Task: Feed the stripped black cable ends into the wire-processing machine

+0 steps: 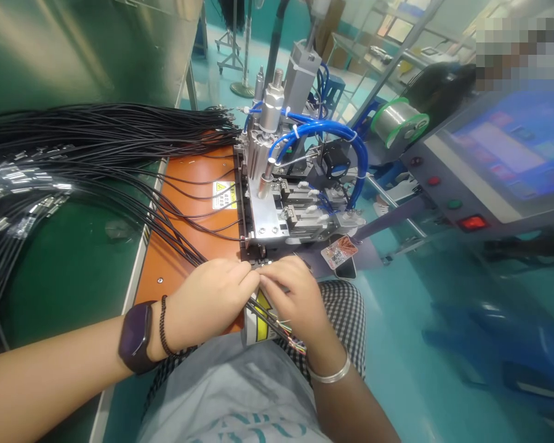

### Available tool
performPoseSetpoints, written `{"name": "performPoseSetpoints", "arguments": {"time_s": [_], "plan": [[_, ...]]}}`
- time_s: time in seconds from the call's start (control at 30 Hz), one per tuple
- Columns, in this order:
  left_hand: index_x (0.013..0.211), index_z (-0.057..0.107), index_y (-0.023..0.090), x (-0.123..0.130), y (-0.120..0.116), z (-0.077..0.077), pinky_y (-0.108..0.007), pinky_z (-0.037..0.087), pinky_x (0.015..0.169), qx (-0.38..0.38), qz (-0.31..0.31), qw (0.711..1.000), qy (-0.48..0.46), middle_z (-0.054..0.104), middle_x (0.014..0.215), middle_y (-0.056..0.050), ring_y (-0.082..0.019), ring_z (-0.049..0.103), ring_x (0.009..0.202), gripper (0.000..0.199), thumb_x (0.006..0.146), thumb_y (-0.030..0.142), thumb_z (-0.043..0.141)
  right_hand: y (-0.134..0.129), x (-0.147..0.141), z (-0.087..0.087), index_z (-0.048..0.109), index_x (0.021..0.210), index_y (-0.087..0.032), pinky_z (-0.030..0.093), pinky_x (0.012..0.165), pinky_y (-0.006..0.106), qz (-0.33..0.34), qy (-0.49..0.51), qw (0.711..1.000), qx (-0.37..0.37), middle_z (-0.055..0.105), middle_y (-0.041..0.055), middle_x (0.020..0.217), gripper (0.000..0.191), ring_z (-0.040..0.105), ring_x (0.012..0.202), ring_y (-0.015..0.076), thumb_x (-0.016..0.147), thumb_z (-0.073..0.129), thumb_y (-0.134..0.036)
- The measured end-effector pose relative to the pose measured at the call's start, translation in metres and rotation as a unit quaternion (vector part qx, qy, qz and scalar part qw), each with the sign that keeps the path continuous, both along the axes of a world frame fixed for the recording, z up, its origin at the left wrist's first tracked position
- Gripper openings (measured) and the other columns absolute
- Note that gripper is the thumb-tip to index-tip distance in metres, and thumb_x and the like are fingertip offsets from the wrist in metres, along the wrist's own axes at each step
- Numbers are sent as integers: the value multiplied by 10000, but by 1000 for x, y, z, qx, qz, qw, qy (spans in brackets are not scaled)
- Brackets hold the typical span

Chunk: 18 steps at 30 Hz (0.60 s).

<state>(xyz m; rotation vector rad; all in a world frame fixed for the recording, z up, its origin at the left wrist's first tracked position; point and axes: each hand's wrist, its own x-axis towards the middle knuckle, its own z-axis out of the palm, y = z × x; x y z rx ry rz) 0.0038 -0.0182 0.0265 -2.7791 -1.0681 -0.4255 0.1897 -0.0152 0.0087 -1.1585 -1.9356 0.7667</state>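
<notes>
The fingertips of both hands met at the front edge of the machine (277, 209) and hid whatever part sat between them, so the cable end there could not be made out. The left hand (207, 301) and the right hand (293, 295) were both closed in a pinch on a thin black cable (270, 321), which ran under the right hand and ended in fine coloured wires near its wrist. More black cables (96, 132) fanned out beyond the left hand.

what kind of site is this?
Likely a cable-assembly factory station: a bundle of black cables on the bench, a pneumatic machine with blue air hoses, a solder-wire spool, and a touchscreen control panel.
</notes>
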Motion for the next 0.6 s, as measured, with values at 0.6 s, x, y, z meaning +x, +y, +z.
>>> {"name": "performPoseSetpoints", "arguments": {"time_s": [0.6], "plan": [[730,512,202,3,-4,-4,-327,354,505,-19,17,999,-36,527,657,3,-184,496,554,104,768,106,511,2,-2,1,649,654,-201,465,617,252,-68,237,935,-255,660,-17,685,129,575,652,141,727,736,-263]]}}
